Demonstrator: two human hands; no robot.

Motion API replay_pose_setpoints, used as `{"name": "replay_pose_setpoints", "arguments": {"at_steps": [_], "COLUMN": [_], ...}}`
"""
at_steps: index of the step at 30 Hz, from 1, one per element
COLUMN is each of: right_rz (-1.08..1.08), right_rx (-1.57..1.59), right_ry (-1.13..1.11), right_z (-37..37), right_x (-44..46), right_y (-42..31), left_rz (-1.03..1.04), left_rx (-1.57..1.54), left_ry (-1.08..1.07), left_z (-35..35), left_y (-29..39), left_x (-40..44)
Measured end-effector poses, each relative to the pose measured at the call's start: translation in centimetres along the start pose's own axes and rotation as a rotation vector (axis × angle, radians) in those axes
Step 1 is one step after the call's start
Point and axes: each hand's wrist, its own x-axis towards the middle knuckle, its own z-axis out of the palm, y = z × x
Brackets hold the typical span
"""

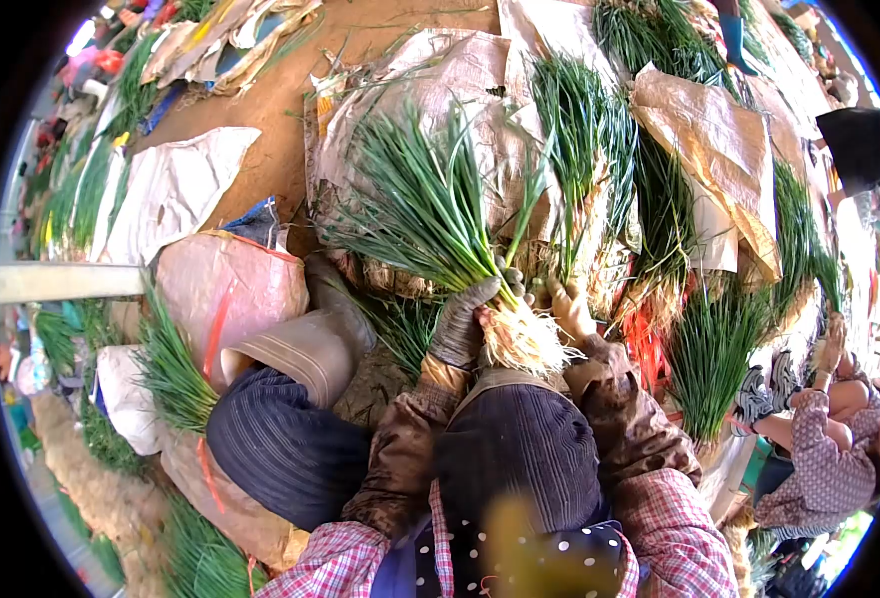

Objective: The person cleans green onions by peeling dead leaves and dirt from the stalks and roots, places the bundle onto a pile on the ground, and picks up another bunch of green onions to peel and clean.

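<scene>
My left hand (468, 321), in a dirty grey glove, is closed round a bunch of green onions (435, 214) just above its pale roots. The leaves fan out up and to the left, and the roots hang over my knee. Close by on the right, my right hand (571, 307) has its fingers raised beside the bunch, near a few separate stalks (531, 199); what its fingers hold, if anything, is unclear. A further upright pile of green onions (574, 130) lies just beyond my right hand.
Woven sacks (410, 75) lie ahead, with more onion bunches (714, 359) to the right. A pink sack (222, 289) and a tied bunch (176, 374) are at my left. Another person (829, 448) sits at the right edge.
</scene>
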Motion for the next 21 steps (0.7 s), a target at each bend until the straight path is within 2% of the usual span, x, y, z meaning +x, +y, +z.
{"name": "replay_pose_setpoints", "arguments": {"at_steps": [1, 3, 4, 5, 6, 9, 11, 12, 13, 14, 15, 16, 19, 21], "right_rz": [-0.099, 0.123, 0.2, 0.244, -0.1, 0.093, 0.41, 0.099, 0.048, 0.029, -0.244, -0.278, -0.068, -0.024], "right_rx": [0.224, -0.546, -0.726, -0.87, -1.427, -1.22, -1.56, -1.416, -1.21, -1.198, -1.088, -1.085, -1.185, -1.198], "right_ry": [0.012, 0.093, 0.071, -0.013, -0.642, -1.0, -0.818, -0.302, 0.109, 0.331, 0.55, 0.59, 0.615, 0.616], "right_z": [-1.4, -2.3, -2.2, -2.2, -6.3, -6.0, -5.2, -7.2, -5.4, -5.8, -6.2, -5.4, -5.1, -4.2], "right_x": [0.5, -4.4, -7.5, -9.9, -8.1, -12.3, -7.4, -5.7, -4.8, -1.0, 1.5, 2.7, 7.4, 7.4], "right_y": [7.5, 3.7, 2.7, 2.5, 14.0, 5.9, 2.5, 3.1, -2.4, -2.9, -3.3, -6.1, -10.0, -10.1], "left_rz": [-0.083, -0.133, -0.023, -0.005, 0.001, -0.026, -0.072, -0.088, -0.097, -0.107, -0.117, -0.115, -0.133, -0.146], "left_rx": [-0.045, -0.161, -0.239, -0.228, -0.216, -0.185, -0.146, -0.169, -0.147, -0.123, -0.099, -0.086, -0.018, -0.008], "left_ry": [-0.034, -0.102, -0.095, -0.122, -0.097, -0.043, -0.038, 0.041, 0.052, 0.063, 0.075, 0.071, 0.103, 0.08], "left_z": [0.7, 0.9, 1.5, 0.8, 0.9, -0.2, -2.1, -0.6, -0.8, -1.3, -1.6, -1.2, -1.5, -1.5], "left_y": [0.9, 1.8, 1.6, 1.6, 1.7, 1.3, 0.2, 0.5, 0.2, -0.1, -0.2, 0.0, -0.2, -0.1], "left_x": [-0.5, -0.7, -0.7, -0.3, -0.3, -0.2, 0.3, -0.1, 0.0, 0.2, 0.3, 0.3, 0.3, 0.7]}}
